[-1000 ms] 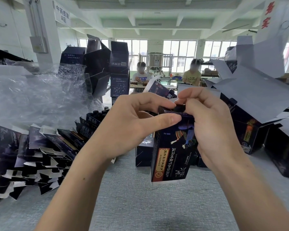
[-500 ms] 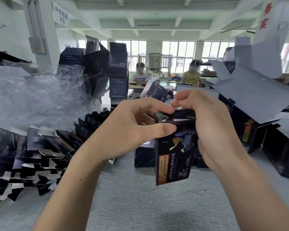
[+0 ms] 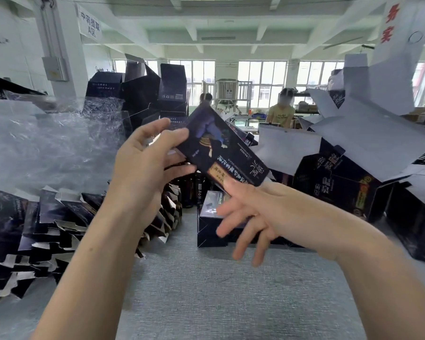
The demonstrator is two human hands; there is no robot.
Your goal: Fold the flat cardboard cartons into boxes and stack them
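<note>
A dark blue folded carton (image 3: 221, 148) with a printed figure and gold label hangs tilted in the air, its long axis running from upper left to lower right. My left hand (image 3: 145, 168) grips its upper left end between thumb and fingers. My right hand (image 3: 260, 217) is spread open just below the carton's lower right end, one fingertip near the gold label. Flat cartons (image 3: 47, 231) lie in a fanned pile at the left. Folded boxes (image 3: 211, 224) stand on the grey table (image 3: 206, 290) behind my hands.
Crumpled clear plastic wrap (image 3: 47, 143) heaps up at the left. Tall dark boxes (image 3: 152, 94) stand stacked behind it. Large open cartons with white flaps (image 3: 353, 153) crowd the right. Small dark bottles (image 3: 189, 190) stand mid-table. Two people sit at a far bench.
The carton was upright between both hands while its top was pressed shut. Now it is tipped sideways and raised in my left hand, and my right hand has let go and opened.
</note>
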